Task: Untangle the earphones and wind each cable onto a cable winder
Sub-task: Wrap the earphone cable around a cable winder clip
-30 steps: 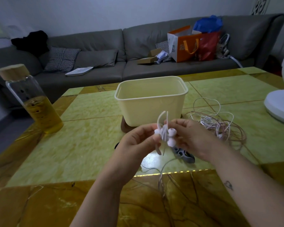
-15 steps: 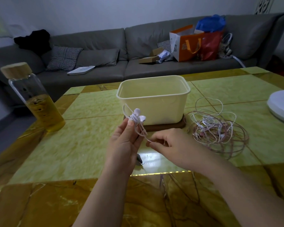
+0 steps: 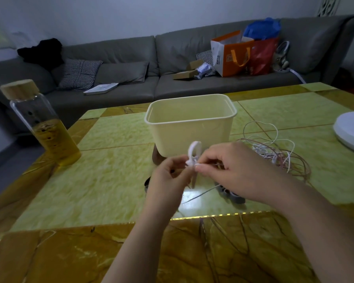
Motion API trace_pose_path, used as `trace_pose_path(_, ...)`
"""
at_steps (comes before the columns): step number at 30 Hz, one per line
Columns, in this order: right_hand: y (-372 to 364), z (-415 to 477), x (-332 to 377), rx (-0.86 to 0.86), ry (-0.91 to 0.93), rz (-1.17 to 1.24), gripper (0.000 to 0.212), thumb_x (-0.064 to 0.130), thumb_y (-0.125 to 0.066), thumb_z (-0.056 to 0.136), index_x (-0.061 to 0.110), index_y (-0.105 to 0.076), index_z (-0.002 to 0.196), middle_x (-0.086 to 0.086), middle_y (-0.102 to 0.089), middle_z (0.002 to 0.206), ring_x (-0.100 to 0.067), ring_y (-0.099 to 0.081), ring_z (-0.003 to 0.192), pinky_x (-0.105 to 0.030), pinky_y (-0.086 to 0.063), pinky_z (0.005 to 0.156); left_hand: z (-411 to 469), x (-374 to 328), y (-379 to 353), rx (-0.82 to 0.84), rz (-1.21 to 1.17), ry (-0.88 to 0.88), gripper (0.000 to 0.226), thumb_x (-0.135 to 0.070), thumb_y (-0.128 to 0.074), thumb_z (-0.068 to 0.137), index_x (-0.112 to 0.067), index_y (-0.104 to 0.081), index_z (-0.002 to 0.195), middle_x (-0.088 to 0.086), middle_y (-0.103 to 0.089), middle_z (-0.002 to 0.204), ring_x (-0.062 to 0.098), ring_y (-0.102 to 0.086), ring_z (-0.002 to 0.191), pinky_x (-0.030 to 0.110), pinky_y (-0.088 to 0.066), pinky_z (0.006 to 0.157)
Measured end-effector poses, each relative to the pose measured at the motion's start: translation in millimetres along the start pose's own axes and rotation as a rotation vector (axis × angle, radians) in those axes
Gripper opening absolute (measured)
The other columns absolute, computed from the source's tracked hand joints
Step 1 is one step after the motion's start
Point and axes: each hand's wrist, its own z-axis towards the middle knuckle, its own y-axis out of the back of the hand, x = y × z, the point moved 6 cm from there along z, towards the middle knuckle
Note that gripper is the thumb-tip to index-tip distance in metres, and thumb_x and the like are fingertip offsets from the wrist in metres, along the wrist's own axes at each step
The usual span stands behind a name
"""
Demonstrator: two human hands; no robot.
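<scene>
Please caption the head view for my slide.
Left hand and right hand pinch a white earphone cable before a cream tub.

Head cam, single wide-angle view
Looks fwd & down across tabletop (image 3: pixel 110 180) toward sofa (image 3: pixel 121 52); near edge close below.

Right edge: white fan (image 3: pixel 349 131), cut off, only its base and a sliver of the head showing.
Lower centre: gray cable winder (image 3: pixel 231 196), partly hidden behind the right hand (image 3: pixel 233 166).
Beside the left hand (image 3: pixel 168 180): dark piece (image 3: pixel 147 183), mostly hidden, kind unclear.
Between the fingertips: earphone bundle (image 3: pixel 193 158), blurred, windings unreadable.
Under the tub (image 3: pixel 190 127): brown stand (image 3: pixel 156 158), largely covered.
</scene>
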Motion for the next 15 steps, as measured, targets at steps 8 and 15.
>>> trace_pose_path(8, 31.5, -3.2, -36.5, -0.178, -0.152, 0.325, 0.018, 0.038, -0.079, 0.065, 0.024, -0.069, 0.07, 0.011, -0.066, 0.064, 0.002, -0.054, 0.055, -0.01, -0.043, 0.051, -15.8, -18.4, -14.2, 0.275, 0.116, -0.074, 0.016, -0.013, -0.064, 0.09, -0.024, -0.07, 0.1, -0.013, -0.068, 0.076, -0.004, -0.059, 0.065, 0.007, -0.041, 0.051)
trace_pose_path(15, 4.4, -1.4, -60.3, 0.073, -0.272, 1.043, 0.013, 0.022, -0.064, 0.072, 0.01, -0.069, 0.072, 0.0, -0.067, 0.068, -0.003, -0.04, 0.045, -0.011, -0.032, 0.042, -20.8, -24.0, -17.0, 0.377, 0.045, -0.062, 0.02, -0.012, -0.063, 0.087, -0.016, -0.069, 0.106, -0.007, -0.07, 0.078, 0.0, -0.061, 0.065, 0.008, -0.042, 0.052)
